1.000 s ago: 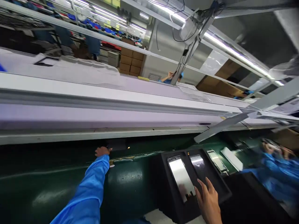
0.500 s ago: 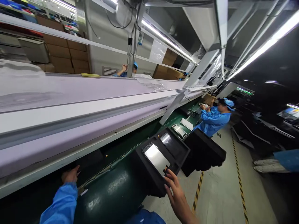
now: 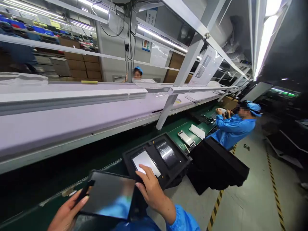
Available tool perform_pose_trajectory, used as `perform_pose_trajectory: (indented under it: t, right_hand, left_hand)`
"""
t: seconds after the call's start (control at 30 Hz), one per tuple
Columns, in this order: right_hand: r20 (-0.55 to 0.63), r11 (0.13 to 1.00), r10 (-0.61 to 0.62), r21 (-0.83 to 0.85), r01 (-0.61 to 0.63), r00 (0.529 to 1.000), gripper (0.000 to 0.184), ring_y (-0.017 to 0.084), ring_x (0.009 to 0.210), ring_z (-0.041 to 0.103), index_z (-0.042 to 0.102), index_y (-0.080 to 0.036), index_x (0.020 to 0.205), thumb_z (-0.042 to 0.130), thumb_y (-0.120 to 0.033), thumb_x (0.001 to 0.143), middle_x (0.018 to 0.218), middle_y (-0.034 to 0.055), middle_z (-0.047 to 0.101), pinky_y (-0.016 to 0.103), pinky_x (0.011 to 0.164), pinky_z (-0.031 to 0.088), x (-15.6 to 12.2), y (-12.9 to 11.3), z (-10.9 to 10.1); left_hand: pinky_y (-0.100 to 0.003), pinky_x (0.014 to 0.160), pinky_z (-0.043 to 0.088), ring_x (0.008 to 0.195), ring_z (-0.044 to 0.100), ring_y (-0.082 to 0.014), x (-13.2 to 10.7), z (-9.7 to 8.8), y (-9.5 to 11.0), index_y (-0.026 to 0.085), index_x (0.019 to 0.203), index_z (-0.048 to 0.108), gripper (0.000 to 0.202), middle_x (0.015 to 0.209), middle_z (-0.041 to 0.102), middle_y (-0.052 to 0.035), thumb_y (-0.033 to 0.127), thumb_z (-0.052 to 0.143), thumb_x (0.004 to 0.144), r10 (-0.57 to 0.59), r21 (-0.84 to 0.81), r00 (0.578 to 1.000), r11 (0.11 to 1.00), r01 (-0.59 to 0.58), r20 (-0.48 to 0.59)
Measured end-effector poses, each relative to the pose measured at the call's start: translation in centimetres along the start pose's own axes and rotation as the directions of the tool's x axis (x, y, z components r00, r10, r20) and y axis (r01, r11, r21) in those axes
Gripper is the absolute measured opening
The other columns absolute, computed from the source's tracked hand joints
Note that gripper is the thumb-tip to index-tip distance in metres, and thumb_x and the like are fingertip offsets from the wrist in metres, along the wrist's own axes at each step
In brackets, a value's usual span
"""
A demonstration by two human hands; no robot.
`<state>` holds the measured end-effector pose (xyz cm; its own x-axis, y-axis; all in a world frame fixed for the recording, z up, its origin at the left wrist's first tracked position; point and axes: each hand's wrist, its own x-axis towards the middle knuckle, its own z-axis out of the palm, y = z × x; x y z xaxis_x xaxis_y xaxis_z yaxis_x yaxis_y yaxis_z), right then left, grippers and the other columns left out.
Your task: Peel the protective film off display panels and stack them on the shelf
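My left hand grips a dark, glossy display panel by its left edge, with the thumb on the face. The panel is tilted towards me and mirrors a blue sleeve. My right hand is over a black foam tray, fingers apart. Its fingertips are at a panel with a bright silvery face in the tray's left recess; I cannot tell whether they touch it. Another screen, dark and shiny, lies in the right recess.
More black trays are stacked to the right. Beyond, a framed panel and a white piece lie on the green bench. A co-worker in blue stands farther along. A slanted post and a long shelf border the bench.
My left hand has come out from beneath the shelf and now holds the display panel close to me. My right hand has moved left over the tray. The view has shifted.
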<state>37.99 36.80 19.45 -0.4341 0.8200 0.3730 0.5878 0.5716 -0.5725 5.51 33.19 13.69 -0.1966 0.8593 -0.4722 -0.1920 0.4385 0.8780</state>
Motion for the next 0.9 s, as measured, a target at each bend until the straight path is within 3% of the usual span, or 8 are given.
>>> perform_pose_trajectory:
  t: [0.07, 0.13, 0.2, 0.3, 0.37, 0.53, 0.7, 0.9]
  right_hand:
    - [0.122, 0.997, 0.034, 0.068, -0.043, 0.992, 0.049, 0.029, 0.135, 0.049, 0.05, -0.022, 0.141, 0.062, -0.028, 0.094, 0.146, 0.0134, 0.052, 0.049, 0.111, 0.045, 0.0, 1.1, -2.3]
    - [0.28, 0.971, 0.119, 0.167, -0.17, 0.953, 0.058, 0.028, 0.12, 0.062, 0.046, -0.026, 0.146, 0.065, -0.034, 0.092, 0.133, 0.0095, 0.064, 0.045, 0.103, 0.051, -0.7, 3.0, -4.7]
    - [0.332, 0.919, 0.21, 0.255, -0.302, 0.92, 0.059, 0.026, 0.111, 0.067, 0.047, -0.027, 0.147, 0.064, -0.035, 0.091, 0.125, 0.0064, 0.069, 0.042, 0.099, 0.053, -1.8, 6.0, -6.9]
    - [0.176, 0.866, 0.334, 0.332, -0.375, 0.926, 0.057, 0.026, 0.12, 0.062, 0.051, -0.023, 0.142, 0.063, -0.037, 0.088, 0.136, 0.0081, 0.063, 0.041, 0.106, 0.048, -3.2, 12.8, -9.9]
    - [0.041, 0.858, 0.417, 0.313, -0.408, 0.908, 0.061, 0.027, 0.121, 0.061, 0.05, -0.018, 0.142, 0.06, -0.042, 0.087, 0.137, 0.0114, 0.062, 0.043, 0.106, 0.047, -3.5, 18.2, -11.5]
    - [-0.136, 0.855, 0.509, 0.193, -0.482, 0.85, 0.066, 0.032, 0.119, 0.061, 0.052, -0.01, 0.138, 0.057, -0.044, 0.082, 0.132, 0.0181, 0.064, 0.048, 0.105, 0.046, -2.0, 29.4, -12.4]
    - [-0.131, 0.898, 0.44, 0.042, -0.438, 0.888, 0.056, 0.03, 0.116, 0.062, 0.056, -0.01, 0.137, 0.053, -0.036, 0.087, 0.126, 0.0174, 0.066, 0.046, 0.103, 0.048, -1.2, 32.7, -10.0]
    - [-0.087, 0.913, 0.313, -0.245, -0.325, 0.946, 0.043, 0.031, 0.126, 0.052, 0.065, -0.007, 0.127, 0.048, -0.023, 0.091, 0.138, 0.0206, 0.058, 0.043, 0.108, 0.043, -1.1, 32.9, -8.3]
  left_hand:
    - [-0.051, 0.109, 0.044, 0.12, 0.064, -0.0376, -0.9, 5.3, 1.2, 0.041, 0.096, 0.079, 0.05, 0.108, 0.081, 0.0044, 0.066, 0.085, 0.053, 0.063, -0.056, 0.989, 0.997, -0.056, 0.134]
    - [-0.053, 0.113, 0.04, 0.12, 0.063, -0.039, -1.0, 10.3, 2.3, 0.03, 0.099, 0.079, 0.053, 0.111, 0.08, -0.0036, 0.06, 0.087, 0.057, 0.165, -0.036, 0.971, 0.986, -0.161, 0.175]
    - [-0.052, 0.11, 0.042, 0.117, 0.065, -0.0377, -0.9, 14.9, 3.1, 0.023, 0.109, 0.075, 0.057, 0.115, 0.078, -0.0087, 0.055, 0.086, 0.063, 0.207, -0.087, 0.958, 0.977, -0.193, 0.2]
    - [-0.049, 0.102, 0.051, 0.115, 0.067, -0.0338, -0.3, 20.8, 3.2, 0.022, 0.128, 0.063, 0.066, 0.127, 0.072, -0.0125, 0.049, 0.083, 0.072, 0.2, -0.261, 0.944, 0.957, -0.13, 0.262]
    - [-0.048, 0.102, 0.051, 0.119, 0.065, -0.033, 0.6, 24.4, 2.3, 0.022, 0.128, 0.061, 0.065, 0.135, 0.066, -0.0154, 0.048, 0.082, 0.073, 0.196, -0.321, 0.94, 0.942, -0.101, 0.279]
    - [-0.047, 0.109, 0.045, 0.133, 0.054, -0.0349, 4.7, 32.7, -1.5, 0.018, 0.116, 0.065, 0.059, 0.144, 0.057, -0.0221, 0.046, 0.084, 0.068, 0.168, -0.22, 0.949, 0.969, -0.109, 0.268]
    - [-0.045, 0.118, 0.034, 0.142, 0.043, -0.0363, 7.5, 38.4, -3.2, 0.013, 0.122, 0.063, 0.059, 0.149, 0.052, -0.0247, 0.028, 0.082, 0.068, 0.173, -0.119, 0.96, 0.982, -0.15, 0.22]
    - [-0.046, 0.119, 0.029, 0.144, 0.038, -0.0365, 8.2, 40.7, -4.3, 0.011, 0.137, 0.053, 0.068, 0.151, 0.049, -0.0236, 0.021, 0.072, 0.073, 0.168, -0.014, 0.969, 0.986, -0.168, 0.184]
